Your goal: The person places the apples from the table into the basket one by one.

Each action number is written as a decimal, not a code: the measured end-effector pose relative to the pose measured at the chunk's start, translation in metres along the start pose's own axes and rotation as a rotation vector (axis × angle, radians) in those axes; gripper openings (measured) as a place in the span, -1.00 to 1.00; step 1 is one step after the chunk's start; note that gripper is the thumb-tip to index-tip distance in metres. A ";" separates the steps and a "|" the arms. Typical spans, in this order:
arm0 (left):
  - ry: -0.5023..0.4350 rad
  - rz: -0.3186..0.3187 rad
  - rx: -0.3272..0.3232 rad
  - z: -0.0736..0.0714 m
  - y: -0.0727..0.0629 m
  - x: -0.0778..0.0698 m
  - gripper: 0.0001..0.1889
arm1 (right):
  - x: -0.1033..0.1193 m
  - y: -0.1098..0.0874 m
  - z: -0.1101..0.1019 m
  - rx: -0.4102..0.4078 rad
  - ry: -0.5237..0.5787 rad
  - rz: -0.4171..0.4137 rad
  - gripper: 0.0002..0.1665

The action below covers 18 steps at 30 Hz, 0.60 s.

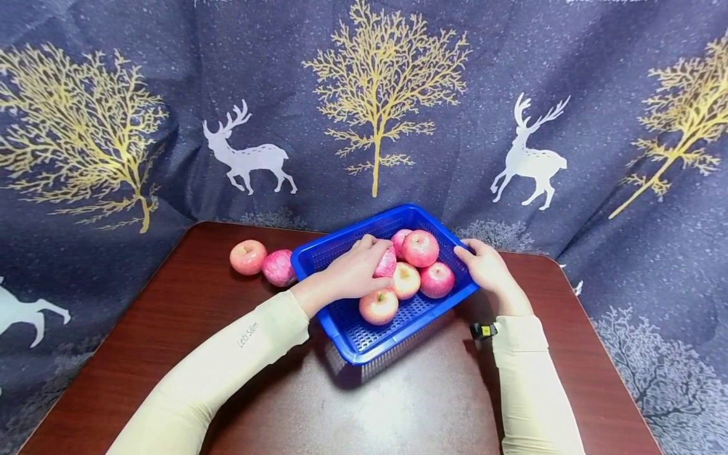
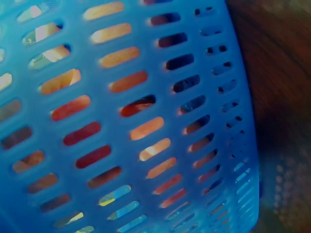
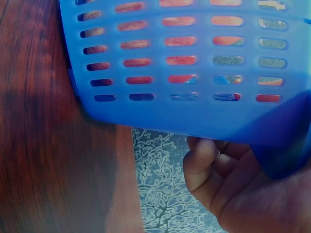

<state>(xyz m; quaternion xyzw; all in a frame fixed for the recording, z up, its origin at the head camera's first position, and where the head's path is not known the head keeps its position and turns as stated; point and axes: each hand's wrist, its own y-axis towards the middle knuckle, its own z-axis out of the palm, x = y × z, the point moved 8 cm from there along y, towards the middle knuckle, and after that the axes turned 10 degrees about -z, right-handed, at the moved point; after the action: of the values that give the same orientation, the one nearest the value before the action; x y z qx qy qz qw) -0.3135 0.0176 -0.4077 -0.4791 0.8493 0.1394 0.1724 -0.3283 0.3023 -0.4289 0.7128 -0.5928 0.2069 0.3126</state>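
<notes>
A blue plastic basket with slotted walls stands at an angle and holds several red and yellow apples. My left hand reaches over its left side and grips a pink-red apple, with fingers over the top and thumb at the near side. Beside that thumb lies a yellow-red apple. At the basket's right end, my right hand holds the rim, thumb on top; in the right wrist view its fingers curl underneath. The left wrist view is filled by the slotted basket wall, which hides the left hand.
Two more apples, one yellow-red and one dark pink, lie on the brown table left of the basket. The dark pink one is right by the basket's corner. A patterned cloth hangs behind the table's back edge.
</notes>
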 end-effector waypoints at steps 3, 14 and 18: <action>0.004 -0.005 -0.005 0.000 -0.001 0.001 -0.14 | 0.000 0.000 0.001 0.001 0.003 0.003 -0.37; -0.011 -0.033 0.004 0.000 0.000 0.003 0.15 | -0.002 0.000 0.000 0.006 -0.031 0.000 -0.34; -0.009 -0.037 0.012 -0.001 -0.002 0.005 0.17 | -0.003 0.000 0.002 0.015 -0.028 0.002 -0.34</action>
<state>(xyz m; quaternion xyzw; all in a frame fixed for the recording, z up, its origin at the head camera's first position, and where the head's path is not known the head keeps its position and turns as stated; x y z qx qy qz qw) -0.3140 0.0122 -0.4087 -0.4929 0.8404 0.1333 0.1816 -0.3293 0.3026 -0.4323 0.7172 -0.5963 0.2016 0.2989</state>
